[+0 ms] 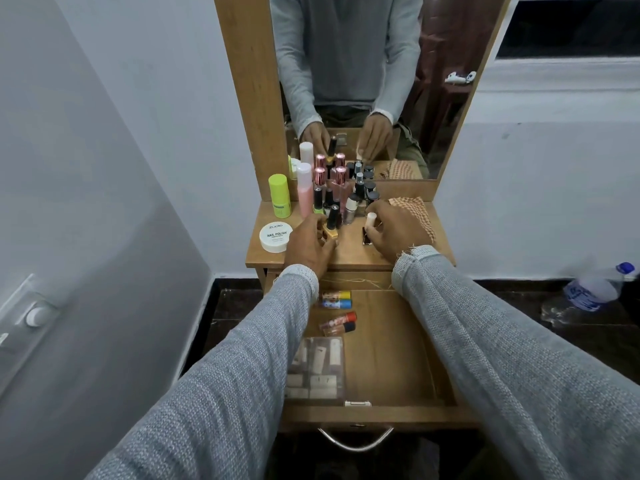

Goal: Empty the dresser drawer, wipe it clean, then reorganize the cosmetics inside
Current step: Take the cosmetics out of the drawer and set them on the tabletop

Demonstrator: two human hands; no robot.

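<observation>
The dresser drawer [391,344] stands pulled open below me. In it lie small colourful tubes [335,299], two more tubes [341,322] and a clear box of small bottles [317,368]. On the dresser top [349,256] my left hand [308,242] grips a yellow nail polish bottle with a black cap [330,227]. My right hand [391,228] holds a dark bottle with a white cap [370,223]. Behind the hands stands a cluster of cosmetics bottles [337,192].
A white nail polish remover tub [276,236], a lime green bottle [280,195] and a pink bottle [304,190] stand at the top's left. A checked cloth [414,209] lies at the right. A mirror [353,84] rises behind. A plastic water bottle [592,289] lies on the floor.
</observation>
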